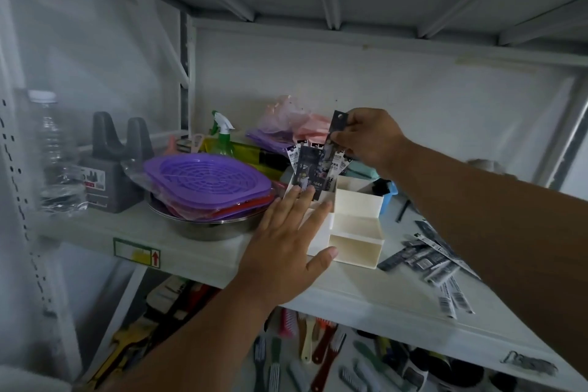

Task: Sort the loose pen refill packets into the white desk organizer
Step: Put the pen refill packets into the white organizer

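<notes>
right hand (366, 137): fingers and thumb pinch one dark refill packet (338, 124) near its top end, above the organizer's rear-left slot.
held packet axis: long axis near upright, slightly tilted; its lower end meets the packets already standing there.
left hand (286, 239): fingers straight and spread, flat against the left front of the white desk organizer (356, 248), holding nothing; it looks to be steadying the box.
standing packets (313, 169): upright and fanned in the rear-left compartment, touching the left fingertips (297, 192).
loose packets (432, 259): scattered flat on the shelf (366, 293), right of the organizer, under the right forearm; long axes mostly slanting away to the left.
key relation: the slot lies straight below the right hand, so the move ahead is likely a short push downward; the right hand is also nearer the loose pile.
hard to tell: packet print is blurred; slot depth and the other compartments' contents are hidden; the packet count is unclear.
</notes>
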